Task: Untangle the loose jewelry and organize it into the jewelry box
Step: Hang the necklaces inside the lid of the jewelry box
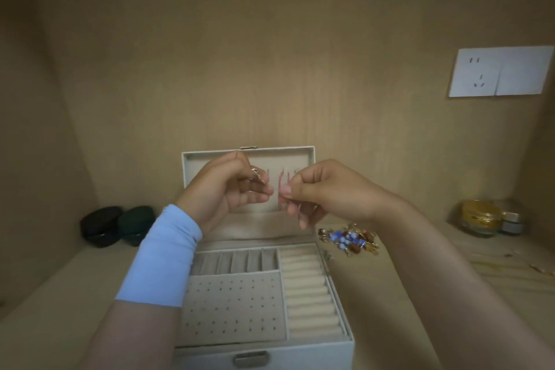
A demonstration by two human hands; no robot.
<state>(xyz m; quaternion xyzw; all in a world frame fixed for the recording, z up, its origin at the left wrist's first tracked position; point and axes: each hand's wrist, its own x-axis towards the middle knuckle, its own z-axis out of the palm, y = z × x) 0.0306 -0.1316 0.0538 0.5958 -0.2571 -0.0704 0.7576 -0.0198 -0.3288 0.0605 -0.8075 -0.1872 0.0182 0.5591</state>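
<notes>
Left hand (228, 189) pinches rose-gold piece (258, 176); right hand (324, 192) pinched beside it, contents indiscernible, above jewelry box (342, 336); tangled pile (351, 239) lies nearer right hand

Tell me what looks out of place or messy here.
A tangled heap of beaded jewelry lies loose on the shelf, right of the open jewelry box rather than in it. Nothing else looks spilled or damaged.

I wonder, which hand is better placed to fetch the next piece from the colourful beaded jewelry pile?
Probably the right hand: the colourful beaded jewelry pile lies right of the white jewelry box, just below that hand. The left hand grips a rose-gold piece farther away.
</notes>
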